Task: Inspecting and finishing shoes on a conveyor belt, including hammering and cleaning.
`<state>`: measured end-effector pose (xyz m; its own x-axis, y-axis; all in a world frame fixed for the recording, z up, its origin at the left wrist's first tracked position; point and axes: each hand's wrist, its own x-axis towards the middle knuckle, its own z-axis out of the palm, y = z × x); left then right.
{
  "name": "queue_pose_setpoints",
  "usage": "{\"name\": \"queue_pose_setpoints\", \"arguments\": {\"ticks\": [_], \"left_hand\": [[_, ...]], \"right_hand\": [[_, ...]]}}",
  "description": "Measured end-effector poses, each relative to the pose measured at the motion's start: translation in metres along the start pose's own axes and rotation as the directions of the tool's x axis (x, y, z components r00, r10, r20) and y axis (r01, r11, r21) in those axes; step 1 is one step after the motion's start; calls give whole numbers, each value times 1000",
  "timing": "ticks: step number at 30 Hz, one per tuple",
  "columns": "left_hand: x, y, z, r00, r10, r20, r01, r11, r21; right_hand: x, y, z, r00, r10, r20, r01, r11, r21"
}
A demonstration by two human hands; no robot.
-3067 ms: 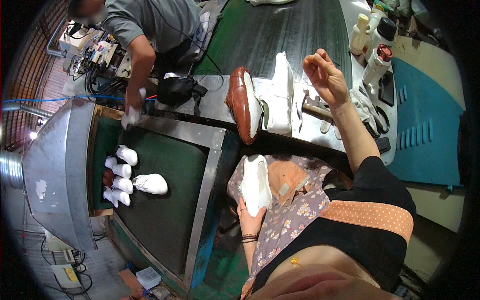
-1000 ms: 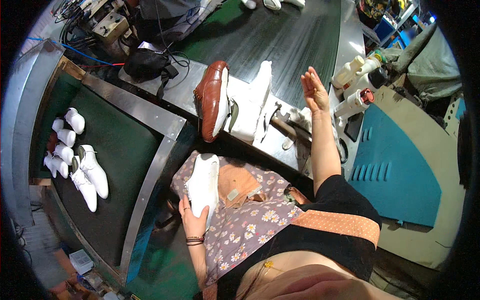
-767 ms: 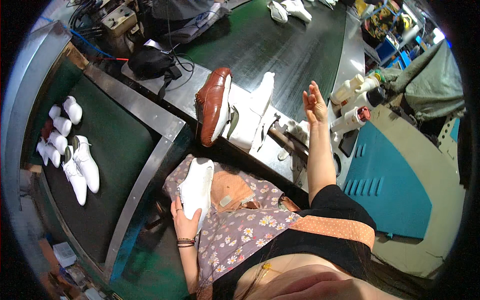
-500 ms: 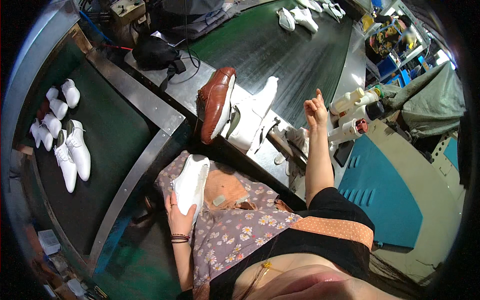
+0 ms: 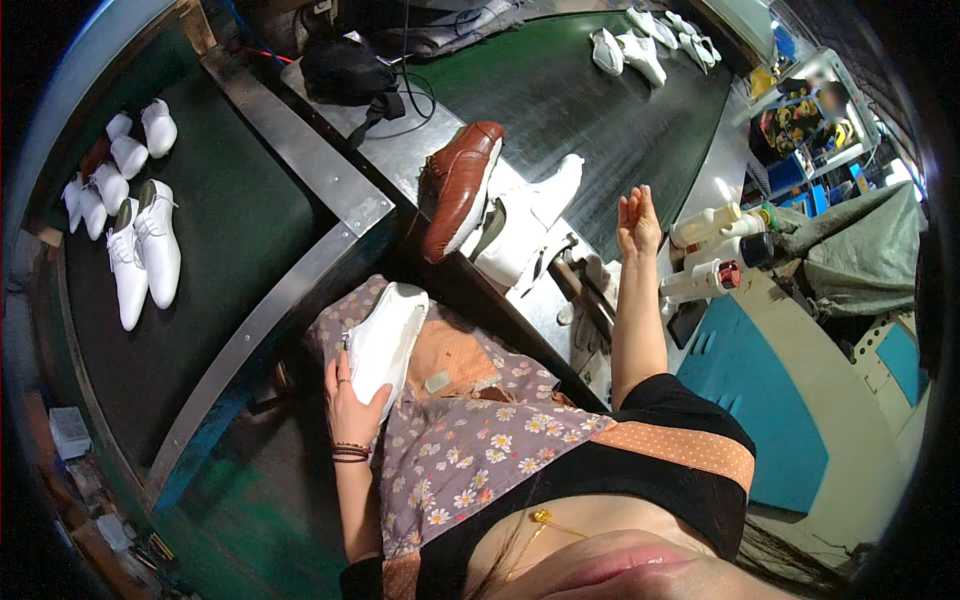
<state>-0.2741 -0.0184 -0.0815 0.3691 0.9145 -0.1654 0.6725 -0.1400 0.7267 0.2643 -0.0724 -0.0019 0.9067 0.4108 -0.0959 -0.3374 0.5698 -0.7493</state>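
Over on the far left, a bunch of small white shoes (image 5: 120, 165) sits on a dark belt (image 5: 235, 230), with a pair of laced white shoes (image 5: 145, 250) lying side by side just nearer to us. A riveted metal frame (image 5: 295, 135) edges that belt on its right.

Next comes the person's left hand (image 5: 352, 405), a dark bracelet (image 5: 350, 452) round its wrist. It grasps the near end of a single white shoe (image 5: 390, 335), which is held over the person's lap against a flowered apron (image 5: 470, 460) with an orange patch (image 5: 460, 350).

Up behind, a black bag (image 5: 345, 78) rests on the metal worktop (image 5: 545, 308). Farther right along its near edge stands a brown shoe (image 5: 462, 190), with white footwear (image 5: 515, 240) right beside it; I can't tell whether the two touch.

The right hand (image 5: 638, 222) is raised, released, fingers loosely extended and holding nothing that I can see. Well beyond it, more white shoes (image 5: 635, 55) lie at the far end of a green belt (image 5: 580, 115).

Just right of that hand lie pale bottles (image 5: 705, 228), and farther right hang folds of grey-green cloth (image 5: 870, 245).
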Motion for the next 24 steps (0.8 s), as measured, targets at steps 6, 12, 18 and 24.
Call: {"name": "queue_pose_setpoints", "arguments": {"ticks": [6,12,18,24], "left_hand": [[-7,-2,-9,1000,13,-28,-14,998,-56],[-12,-7,-11,999,2,-32,-5,994,-105],[-10,-14,-11,997,29,-74,-39,990,-133],[-6,-2,-61,981,-16,-192,-102,802,-588]], "right_hand": [[11,1,-17,995,76,72,-82,994,74],[17,3,-18,993,-113,-14,112,991,-74],[9,1,-7,984,-174,-48,154,946,-286],[-12,-2,14,986,-166,-17,155,945,-290]]}}
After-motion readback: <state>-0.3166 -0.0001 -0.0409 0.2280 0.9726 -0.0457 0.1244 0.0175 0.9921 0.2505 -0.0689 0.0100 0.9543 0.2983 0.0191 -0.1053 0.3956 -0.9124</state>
